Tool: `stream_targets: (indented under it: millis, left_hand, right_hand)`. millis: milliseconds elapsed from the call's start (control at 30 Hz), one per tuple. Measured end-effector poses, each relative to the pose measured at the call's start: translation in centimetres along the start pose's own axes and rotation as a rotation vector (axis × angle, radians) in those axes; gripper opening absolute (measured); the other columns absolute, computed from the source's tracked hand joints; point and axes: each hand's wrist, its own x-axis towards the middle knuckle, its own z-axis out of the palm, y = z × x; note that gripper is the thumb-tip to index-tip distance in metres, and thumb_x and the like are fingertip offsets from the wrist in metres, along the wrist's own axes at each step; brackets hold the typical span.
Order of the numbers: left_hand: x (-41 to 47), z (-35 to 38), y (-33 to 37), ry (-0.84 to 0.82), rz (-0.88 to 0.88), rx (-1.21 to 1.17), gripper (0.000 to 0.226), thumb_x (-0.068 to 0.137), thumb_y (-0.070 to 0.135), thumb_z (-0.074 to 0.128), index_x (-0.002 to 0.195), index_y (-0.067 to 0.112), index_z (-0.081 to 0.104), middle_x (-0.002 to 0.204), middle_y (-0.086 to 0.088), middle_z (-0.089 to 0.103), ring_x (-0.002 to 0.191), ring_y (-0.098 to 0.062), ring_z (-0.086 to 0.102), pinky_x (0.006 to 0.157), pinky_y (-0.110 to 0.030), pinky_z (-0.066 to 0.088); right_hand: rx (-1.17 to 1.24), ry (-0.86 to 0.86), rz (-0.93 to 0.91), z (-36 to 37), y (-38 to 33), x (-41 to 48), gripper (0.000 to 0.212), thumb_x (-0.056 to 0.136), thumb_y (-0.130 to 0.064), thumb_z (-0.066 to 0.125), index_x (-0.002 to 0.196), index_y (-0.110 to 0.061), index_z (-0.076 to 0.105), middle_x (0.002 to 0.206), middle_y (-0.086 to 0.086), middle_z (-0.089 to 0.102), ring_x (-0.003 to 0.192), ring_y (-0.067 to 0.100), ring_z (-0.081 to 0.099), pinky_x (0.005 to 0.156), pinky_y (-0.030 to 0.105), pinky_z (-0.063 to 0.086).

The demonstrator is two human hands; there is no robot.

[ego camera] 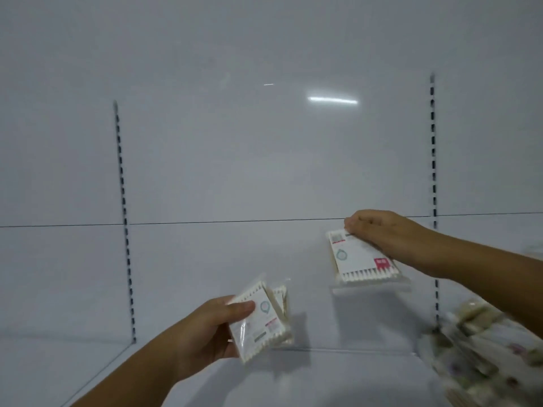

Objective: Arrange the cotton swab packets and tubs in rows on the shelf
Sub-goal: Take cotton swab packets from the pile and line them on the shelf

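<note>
Head view. The right hand [382, 230] pinches one packet [358, 257] by its upper edge, fingertips curled tight over the top corner. The packet hangs below and to the left of that grip. Its row of swab tips forms the bottom edge, so the swab shafts run roughly up and down with a slight tilt. It lies just left of the right upright [434, 171], in front of the back panel [235, 157] and above the shelf [323, 377]. We cannot tell whether it touches the panel.

The left hand [214, 327] grips what we read as two stacked packets [258, 321]. The thumb is pressed across the front face and the fingers are wrapped behind. This stack sits well left of the upright and lower in the frame, with its long axis tilted up to the left.

A blurred pile [493, 348] of further stock lies low on the other side of the upright. No tub can be made out in it.

We judge the right hand to be the nearer to a placing spot. The packet must travel down from the grip, tips first, until its bottom edge meets the shelf close to the upright. With no row begun in the bay left of the upright, this packet would set the line that the left-hand stack follows.
</note>
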Motion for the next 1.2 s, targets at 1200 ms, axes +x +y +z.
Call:
stream_targets:
  millis: [1200]
  left_hand:
    - [-41.8,-56.2,-1.8,0.876,0.066,-0.014,0.047,0.067,0.017,0.068,0.11,-0.001,0.066,0.102,-0.024,0.07,0.082,-0.032,0.069,0.073,-0.037,0.053]
  right_hand:
    - [0.442,-0.405,0.013,67.3,-22.8,27.4,0.036,0.072,0.008,0.075,0.099,-0.011,0.059,0.09,0.01,0.07,0.074,0.016,0.069,0.06,0.028,0.056]
